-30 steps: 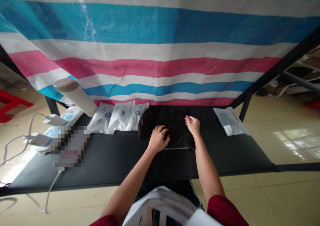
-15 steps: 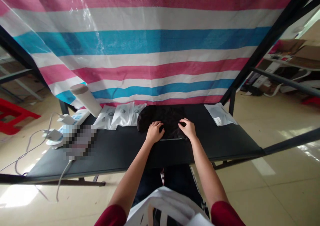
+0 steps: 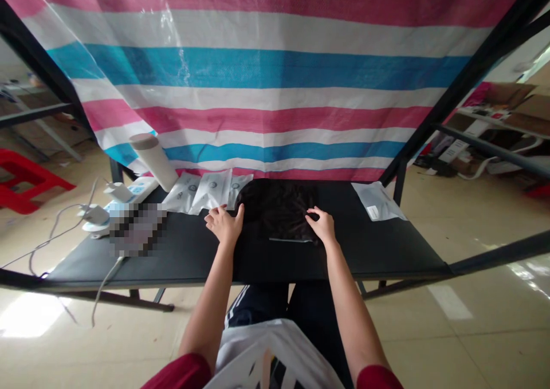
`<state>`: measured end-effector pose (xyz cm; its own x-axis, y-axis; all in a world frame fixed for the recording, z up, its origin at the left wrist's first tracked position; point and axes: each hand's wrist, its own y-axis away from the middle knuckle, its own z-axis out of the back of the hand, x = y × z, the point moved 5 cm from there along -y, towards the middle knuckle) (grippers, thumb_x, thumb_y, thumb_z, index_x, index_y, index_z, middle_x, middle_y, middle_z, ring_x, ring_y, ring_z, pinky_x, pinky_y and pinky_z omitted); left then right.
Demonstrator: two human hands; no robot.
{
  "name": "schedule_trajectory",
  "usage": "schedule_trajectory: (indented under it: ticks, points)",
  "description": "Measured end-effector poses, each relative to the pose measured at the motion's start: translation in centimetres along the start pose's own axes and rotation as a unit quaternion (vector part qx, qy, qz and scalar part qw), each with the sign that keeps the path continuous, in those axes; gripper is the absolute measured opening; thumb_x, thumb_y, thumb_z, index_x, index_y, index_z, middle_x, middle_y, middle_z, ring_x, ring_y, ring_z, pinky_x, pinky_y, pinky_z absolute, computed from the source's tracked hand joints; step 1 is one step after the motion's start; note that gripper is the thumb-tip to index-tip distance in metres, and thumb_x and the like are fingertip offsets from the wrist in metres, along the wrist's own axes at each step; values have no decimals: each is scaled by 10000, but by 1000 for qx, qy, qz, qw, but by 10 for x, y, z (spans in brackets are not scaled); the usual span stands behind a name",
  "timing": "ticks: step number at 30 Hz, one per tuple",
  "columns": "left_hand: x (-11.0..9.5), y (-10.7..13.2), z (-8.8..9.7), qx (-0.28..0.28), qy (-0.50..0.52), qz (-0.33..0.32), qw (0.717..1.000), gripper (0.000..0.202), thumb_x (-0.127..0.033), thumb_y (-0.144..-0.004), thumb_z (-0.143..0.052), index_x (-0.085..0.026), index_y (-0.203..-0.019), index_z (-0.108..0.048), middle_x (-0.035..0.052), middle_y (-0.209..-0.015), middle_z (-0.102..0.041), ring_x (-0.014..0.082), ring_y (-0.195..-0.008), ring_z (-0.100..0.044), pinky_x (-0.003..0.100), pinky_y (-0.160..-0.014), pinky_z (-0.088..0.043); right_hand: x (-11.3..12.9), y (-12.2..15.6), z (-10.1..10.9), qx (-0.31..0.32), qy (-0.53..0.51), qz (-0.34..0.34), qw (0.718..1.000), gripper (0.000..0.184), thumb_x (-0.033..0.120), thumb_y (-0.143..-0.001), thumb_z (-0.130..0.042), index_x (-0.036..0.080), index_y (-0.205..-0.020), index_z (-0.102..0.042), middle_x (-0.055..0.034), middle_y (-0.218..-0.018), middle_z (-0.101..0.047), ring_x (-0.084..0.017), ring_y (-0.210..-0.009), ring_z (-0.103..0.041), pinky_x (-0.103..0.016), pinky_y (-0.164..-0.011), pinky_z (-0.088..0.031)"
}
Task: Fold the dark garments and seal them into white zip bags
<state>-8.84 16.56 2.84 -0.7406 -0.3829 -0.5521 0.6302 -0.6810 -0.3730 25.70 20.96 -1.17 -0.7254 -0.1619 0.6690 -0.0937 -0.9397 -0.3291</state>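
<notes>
The person's left hand (image 3: 226, 225) has moved off the dark cloth (image 3: 283, 205) since half a second ago, and I see its fingers spread and empty, with the white packets (image 3: 212, 189) just beyond the fingertips. The right hand (image 3: 323, 226) stays at the right edge of the cloth, thumb and finger bent close together, though I cannot tell if they are pinching it. The cloth lies wrinkled on the black surface (image 3: 378, 248), between the fingers of both hands.

Cabled item (image 3: 140, 233) toward left end of surface (image 3: 387, 254): pixelated. Pouch print (image 3: 213, 185) too small. Red stool (image 3: 26, 191) cropped. Pale layer (image 3: 291, 240) mostly hidden under dark fabric (image 3: 281, 208).
</notes>
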Motion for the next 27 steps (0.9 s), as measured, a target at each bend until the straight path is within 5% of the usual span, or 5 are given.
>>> schedule_trajectory:
  ticks: [6,12,19,24,27]
  points:
    - [1,9,-12,45,130,-98,986,260,-398,-788,-585,-176,-891,-674,165,-1093,-597,388,-1116,-504,556,-960,-409,4,6,1,11,-5,17,1000,183,286,-800,-650,246,-947,-751,-68,-1135,-737,-287,-1166,-648,-399,-971,-515]
    - [-1,2,-21,55,271,-122,953,267,-349,-857,-426,-183,-951,-613,100,-1055,-633,235,-1000,-617,360,-915,-491,8,6,1,26,-12,22,999,198,290,-794,-656,245,-964,-746,-69,-1162,-727,-280,-1189,-633,-416,-1047,-470]
    - [-10,3,-16,30,331,-108,937,205,-327,-854,-397,-198,-747,-515,93,-1020,-633,218,-1006,-614,348,-931,-486,6,6,-4,52,-39,55,996,174,301,-793,-650,261,-943,-728,-31,-1108,-748,-252,-1222,-614,-426,-1107,-423]
    - [-38,16,-8,56,329,-157,929,165,-317,-867,-451,-216,-739,-471,92,-1155,-615,229,-1108,-594,387,-992,-471,5,6,-6,51,-44,55,996,153,295,-799,-647,265,-927,-724,-29,-1098,-750,-262,-1222,-613,-459,-1124,-404]
    - [-74,34,-6,147,312,-267,900,133,-309,-897,-467,-216,-820,-526,100,-1240,-591,228,-1154,-586,379,-997,-476,6,6,-6,53,-41,56,996,161,299,-795,-657,265,-938,-722,-29,-1095,-751,-266,-1222,-613,-465,-1117,-414]
